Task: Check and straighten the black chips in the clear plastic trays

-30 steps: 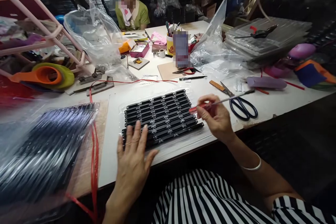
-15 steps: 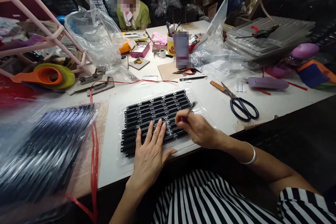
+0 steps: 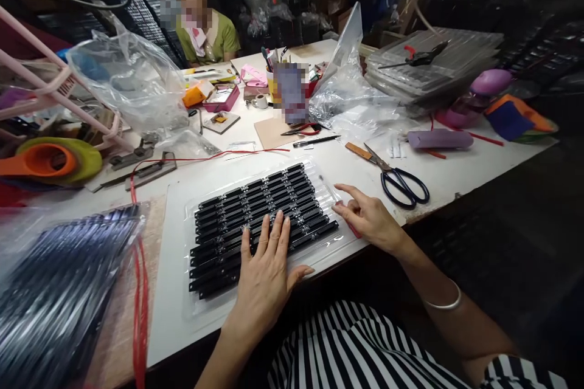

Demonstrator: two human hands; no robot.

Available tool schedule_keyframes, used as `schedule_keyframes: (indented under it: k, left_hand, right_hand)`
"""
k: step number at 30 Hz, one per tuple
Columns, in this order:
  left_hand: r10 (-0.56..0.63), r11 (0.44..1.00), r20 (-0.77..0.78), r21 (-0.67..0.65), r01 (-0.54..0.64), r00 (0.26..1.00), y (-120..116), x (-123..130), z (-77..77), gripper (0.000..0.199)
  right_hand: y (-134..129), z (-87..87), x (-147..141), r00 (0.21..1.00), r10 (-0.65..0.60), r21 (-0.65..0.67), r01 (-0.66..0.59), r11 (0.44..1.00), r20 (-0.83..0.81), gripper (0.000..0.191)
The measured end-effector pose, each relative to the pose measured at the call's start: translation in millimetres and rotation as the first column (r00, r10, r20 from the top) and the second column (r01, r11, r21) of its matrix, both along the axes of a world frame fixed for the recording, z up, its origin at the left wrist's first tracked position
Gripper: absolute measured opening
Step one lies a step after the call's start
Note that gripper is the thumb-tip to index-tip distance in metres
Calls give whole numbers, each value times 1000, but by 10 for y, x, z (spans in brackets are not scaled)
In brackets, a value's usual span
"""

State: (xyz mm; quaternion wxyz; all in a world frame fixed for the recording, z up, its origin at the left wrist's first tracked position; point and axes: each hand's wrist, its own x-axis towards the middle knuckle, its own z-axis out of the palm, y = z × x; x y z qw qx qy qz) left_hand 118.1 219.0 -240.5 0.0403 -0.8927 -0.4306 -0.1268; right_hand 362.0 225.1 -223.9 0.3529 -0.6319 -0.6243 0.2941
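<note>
In front of me lies a clear plastic tray (image 3: 188, 311) with rows of black slotted strips (image 3: 255, 213) joined by small metal pieces. My left hand (image 3: 267, 258) rests flat on the strips' near part, fingers spread and thumb out to the right. At the tray's right edge my right hand (image 3: 371, 219) has its index finger stretched out, while the thumb and curled fingers are on a thin tool with a red handle (image 3: 354, 230). The tool's narrow end points toward the far left; its exact kind cannot be made out.
Dark-handled scissors (image 3: 404, 185) lie to the right, near pliers (image 3: 303, 129) and a pen (image 3: 317, 141). Wrapped black strips (image 3: 68, 279) and red string (image 3: 139, 304) are at left. A tape dispenser (image 3: 50, 158) stands beyond. A person (image 3: 212, 39) sits across the table.
My right hand has moved right, off the strips to the tray's edge, and lowered the tool; its index finger has stretched out. The left hand stays on the strips. The view has shifted slightly.
</note>
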Motion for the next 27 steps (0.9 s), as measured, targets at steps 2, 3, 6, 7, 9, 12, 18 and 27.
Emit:
schedule_keyframes:
  k: [2,3,6,7,9,12,18,27]
  left_hand:
    - [14,998,-9,-63,-15,1000,7,-21,-50,80]
    - [27,996,2,-83,-27,1000,12,-59,-67,80]
    - [114,987,98,-124,-101,989,40,-286,-75,76]
    - [159,981,144,-135,-139,977,52,-392,-65,73]
    - [264,959,222,-163,-231,939,69,-624,-30,65]
    - [408,910,294,-207,-360,864,61,-929,54,55]
    - [615,787,407,-256,-562,676,-18,-1062,247,63]
    - [705,703,521,-422,-572,482,-4,-1072,5,57]
  right_hand:
    - [-6,-11,-2,994,45,-26,-42,999,98,46]
    - [-5,-13,-13,989,55,-27,-52,998,136,44]
    - [8,-25,-86,954,43,17,-50,999,296,34]
    - [12,-28,-123,931,40,26,-53,998,362,32]
    - [13,-26,-206,871,45,9,-57,998,490,31]
    - [-2,6,-319,794,73,-49,-55,997,604,32]
    - [-29,96,-358,771,76,-51,-56,997,632,33]
    - [278,45,-143,781,-34,86,-25,996,624,34]
